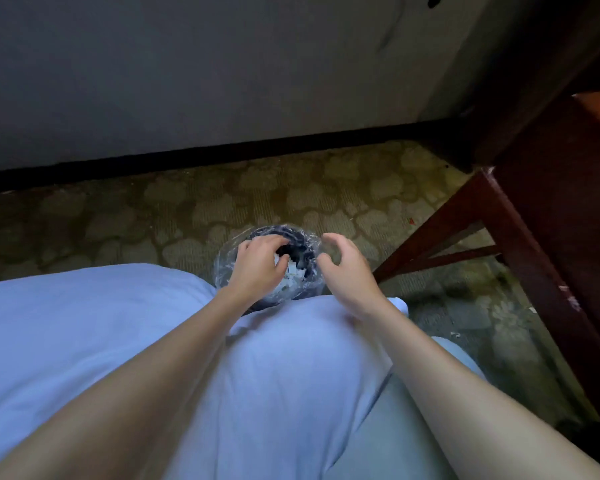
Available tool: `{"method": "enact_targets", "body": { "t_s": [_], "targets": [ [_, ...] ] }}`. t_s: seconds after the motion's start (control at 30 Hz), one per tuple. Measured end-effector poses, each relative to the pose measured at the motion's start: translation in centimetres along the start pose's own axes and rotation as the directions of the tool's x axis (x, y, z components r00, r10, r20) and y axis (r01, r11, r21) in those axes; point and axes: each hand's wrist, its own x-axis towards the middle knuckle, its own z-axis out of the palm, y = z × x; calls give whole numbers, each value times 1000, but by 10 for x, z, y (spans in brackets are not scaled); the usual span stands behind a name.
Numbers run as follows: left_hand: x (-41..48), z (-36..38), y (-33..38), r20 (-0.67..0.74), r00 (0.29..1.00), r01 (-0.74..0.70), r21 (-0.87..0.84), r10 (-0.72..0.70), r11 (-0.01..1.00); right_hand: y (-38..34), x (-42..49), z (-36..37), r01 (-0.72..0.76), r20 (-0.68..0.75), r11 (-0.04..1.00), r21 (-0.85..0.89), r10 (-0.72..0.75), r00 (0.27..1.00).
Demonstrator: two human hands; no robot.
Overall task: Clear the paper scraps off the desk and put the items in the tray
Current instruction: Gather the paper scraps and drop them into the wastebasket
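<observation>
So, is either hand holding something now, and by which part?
Right hand holds nothing. Left hand curls over the bin, paper scraps under its fingers; a grip cannot be told.

Both bare forearms extended, left grip (260, 261) with fingers curled down over bin (302, 237) mouth, right grip (343, 268) loosely curled, empty, beside its rim.

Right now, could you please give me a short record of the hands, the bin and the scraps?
bin: dark, clear liner, stands on carpet
left hand: over bin's mouth, fingers curled; grip unclear
right hand: at bin's right rim, fingers loosely curled, holds nothing
scraps: white, in bin below left hand
tray: not in view
</observation>
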Motion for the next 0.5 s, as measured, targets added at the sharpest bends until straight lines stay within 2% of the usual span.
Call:
{"method": "enact_targets", "body": {
  "t_s": [0.23,0.5],
  "targets": [
    [-19,-57,75,-66,979,-193,-19,191,981,-39,-59,-68,150,-82,986,-74,-156,984],
    [-34,-97,178,-136,895,-430,-9,425,903,-60,-133,-155,256,-237,944,-206,-302,923]
  ]
}}
